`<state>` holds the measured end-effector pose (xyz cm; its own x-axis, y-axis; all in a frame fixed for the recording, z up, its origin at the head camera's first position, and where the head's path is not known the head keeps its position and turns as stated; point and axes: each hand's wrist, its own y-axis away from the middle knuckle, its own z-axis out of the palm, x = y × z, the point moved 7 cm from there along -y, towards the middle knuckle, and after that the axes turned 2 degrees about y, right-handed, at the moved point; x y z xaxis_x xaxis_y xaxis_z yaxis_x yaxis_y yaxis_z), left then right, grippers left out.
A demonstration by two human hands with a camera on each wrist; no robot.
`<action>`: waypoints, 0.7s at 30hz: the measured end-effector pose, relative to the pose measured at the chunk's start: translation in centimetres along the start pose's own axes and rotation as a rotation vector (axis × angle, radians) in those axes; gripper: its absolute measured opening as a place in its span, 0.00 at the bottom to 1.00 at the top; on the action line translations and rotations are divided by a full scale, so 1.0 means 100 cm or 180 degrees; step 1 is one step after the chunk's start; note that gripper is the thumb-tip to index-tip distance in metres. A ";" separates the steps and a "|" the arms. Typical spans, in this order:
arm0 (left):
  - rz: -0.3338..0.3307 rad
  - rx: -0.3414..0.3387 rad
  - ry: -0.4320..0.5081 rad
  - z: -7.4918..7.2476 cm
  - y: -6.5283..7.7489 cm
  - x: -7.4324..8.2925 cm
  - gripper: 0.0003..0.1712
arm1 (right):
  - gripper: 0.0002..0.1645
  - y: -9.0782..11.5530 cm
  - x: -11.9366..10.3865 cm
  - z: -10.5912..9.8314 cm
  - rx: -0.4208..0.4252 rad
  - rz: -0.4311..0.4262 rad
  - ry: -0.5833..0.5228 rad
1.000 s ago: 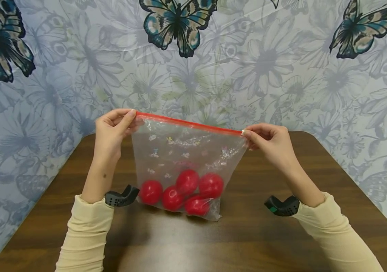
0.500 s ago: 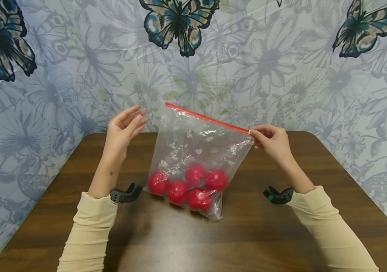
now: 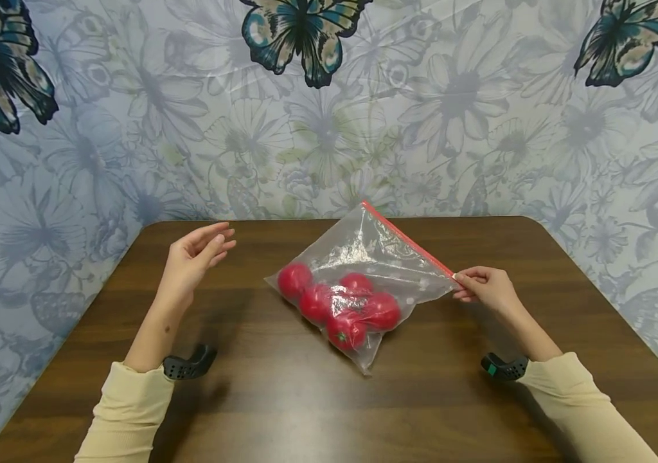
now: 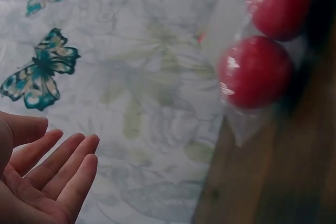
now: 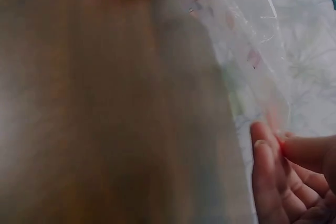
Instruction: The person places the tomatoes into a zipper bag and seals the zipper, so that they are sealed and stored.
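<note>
A clear zip bag with a red zip strip leans back over the middle of the table. Several red tomatoes lie in its lower part, one showing a green stem mark. My right hand pinches the right end of the strip between thumb and fingers, as the right wrist view also shows. To the left of the bag, my left hand is held in the air with its fingers loosely extended, apart from the bag. The left wrist view shows that hand with nothing in it.
A brown wooden table with rounded far corners lies under the bag. Behind it hangs a pale flowered cloth with large butterflies. Black wrist bands sit on both wrists.
My left hand has let go of the strip's left end and moved left and down. The bag has tipped, its strip now slanting steeply, while my right hand has moved lower and to the right.
</note>
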<state>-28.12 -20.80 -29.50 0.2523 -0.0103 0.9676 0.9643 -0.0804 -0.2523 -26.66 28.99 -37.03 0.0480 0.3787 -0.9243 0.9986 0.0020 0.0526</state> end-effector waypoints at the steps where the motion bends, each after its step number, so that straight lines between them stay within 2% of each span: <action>1: -0.0020 -0.0008 -0.0122 -0.001 0.002 -0.005 0.23 | 0.20 0.002 0.003 0.002 -0.0084 0.0038 0.0046; 5: -0.0121 -0.0079 -0.0994 -0.003 0.007 -0.025 0.25 | 0.15 0.012 0.017 0.009 -0.0357 0.0208 0.0289; 8: -0.0154 -0.0161 -0.1661 -0.005 0.012 -0.036 0.26 | 0.12 0.023 0.022 0.014 -0.0506 0.0210 0.0541; 10: -0.0146 -0.0225 -0.1947 -0.005 0.014 -0.041 0.27 | 0.10 0.033 0.023 0.016 -0.0573 0.0170 0.0699; 14: -0.0050 -0.0366 -0.2355 -0.002 0.020 -0.049 0.30 | 0.10 0.058 0.024 0.023 -0.0767 0.0144 0.0892; 18: 0.0006 -0.0512 -0.2654 0.001 0.027 -0.055 0.32 | 0.12 0.083 0.026 0.034 -0.1235 0.0129 0.0942; 21: 0.0009 -0.0623 -0.2819 0.003 0.032 -0.059 0.35 | 0.14 0.101 0.027 0.047 -0.1805 0.0111 0.0502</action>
<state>-26.48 -20.71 -36.05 0.3022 0.7531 0.5844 0.9531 -0.2504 -0.1702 -16.34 25.65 -40.75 0.0333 0.5205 -0.8532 0.8267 0.4653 0.3162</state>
